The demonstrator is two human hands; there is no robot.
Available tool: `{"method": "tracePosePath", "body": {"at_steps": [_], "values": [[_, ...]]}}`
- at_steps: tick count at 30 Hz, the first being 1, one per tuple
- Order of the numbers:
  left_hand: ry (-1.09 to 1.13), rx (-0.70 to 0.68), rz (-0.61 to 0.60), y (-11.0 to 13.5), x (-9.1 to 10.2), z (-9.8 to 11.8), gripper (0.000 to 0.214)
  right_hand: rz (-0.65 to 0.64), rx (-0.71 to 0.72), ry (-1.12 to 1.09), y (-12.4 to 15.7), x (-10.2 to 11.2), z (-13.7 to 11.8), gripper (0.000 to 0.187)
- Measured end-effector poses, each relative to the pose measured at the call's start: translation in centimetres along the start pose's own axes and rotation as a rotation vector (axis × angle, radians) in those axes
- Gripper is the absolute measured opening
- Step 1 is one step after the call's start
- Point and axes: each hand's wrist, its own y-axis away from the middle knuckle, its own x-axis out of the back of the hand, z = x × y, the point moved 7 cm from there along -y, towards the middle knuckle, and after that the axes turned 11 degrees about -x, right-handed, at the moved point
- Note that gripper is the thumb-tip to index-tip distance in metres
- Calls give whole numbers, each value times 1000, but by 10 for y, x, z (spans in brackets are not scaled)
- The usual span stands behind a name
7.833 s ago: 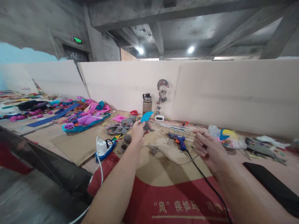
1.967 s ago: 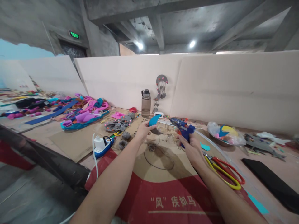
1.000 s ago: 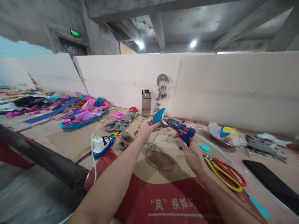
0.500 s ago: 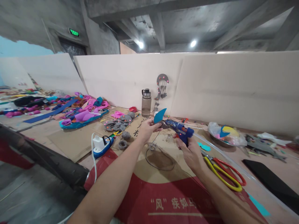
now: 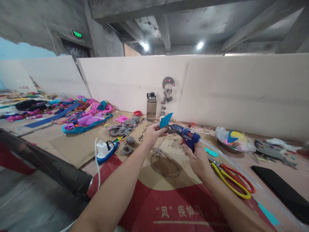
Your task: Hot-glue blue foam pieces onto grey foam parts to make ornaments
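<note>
Head view: the left hand pinches a curved blue piece; the right hand grips a glue gun pointed toward the left hand.

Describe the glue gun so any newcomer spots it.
Find the bottle before the pale boards. Below and right of it, the right hand grips the glue gun. It's dark blue and pistol-shaped, unlike the flat blue piece in the left hand.

One glue gun and one bottle appear
</note>
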Motion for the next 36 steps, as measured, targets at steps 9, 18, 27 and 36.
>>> {"method": "tracePosePath", "body": {"at_steps": [9,18,27,36], "values": [[-15,-9,10,-1,2,-2,42,-48,-41,20,0,-1,0,32],[-31,-7,3,1,1,-1,42,-31,-39,4,-2,-2,1,33],[-37,2,15,1,1,-1,39,-41,-43,-5,-1,-2,-1,31],[-62,4,9,1,2,-2,37,-22,-61,2,0,-1,-1,32]]}}
